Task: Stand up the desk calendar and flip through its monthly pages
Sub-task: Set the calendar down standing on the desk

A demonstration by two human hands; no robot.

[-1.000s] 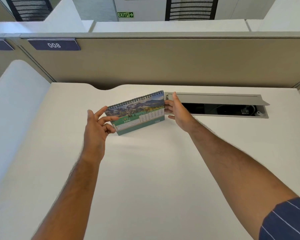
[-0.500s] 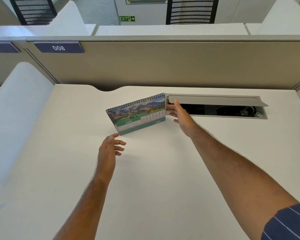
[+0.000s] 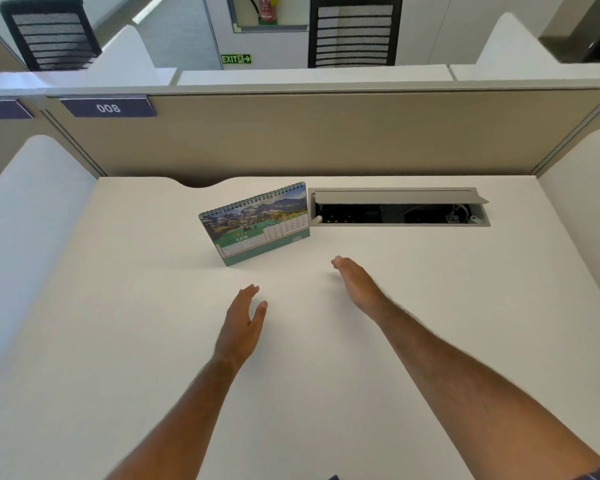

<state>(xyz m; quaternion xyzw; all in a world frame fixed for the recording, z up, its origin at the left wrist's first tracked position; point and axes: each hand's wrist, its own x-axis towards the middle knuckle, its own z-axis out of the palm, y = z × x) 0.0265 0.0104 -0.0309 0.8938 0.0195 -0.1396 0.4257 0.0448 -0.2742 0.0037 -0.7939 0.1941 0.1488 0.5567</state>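
Just beyond both hands, the desk calendar is now standing free on the tabletop, showing June, while the left hand and right hand, having released it, are hovering open and empty, so flipping looks finished.

Open-plan office: partitioned white desk, numbered cubicle label, mesh chairs, exit sign, probably extinguisher.

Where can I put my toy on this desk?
The desk is bare left of the calendar up to the white side panel, and on the right below the open cable tray. It is crowded only in the middle, around the calendar and both hands.
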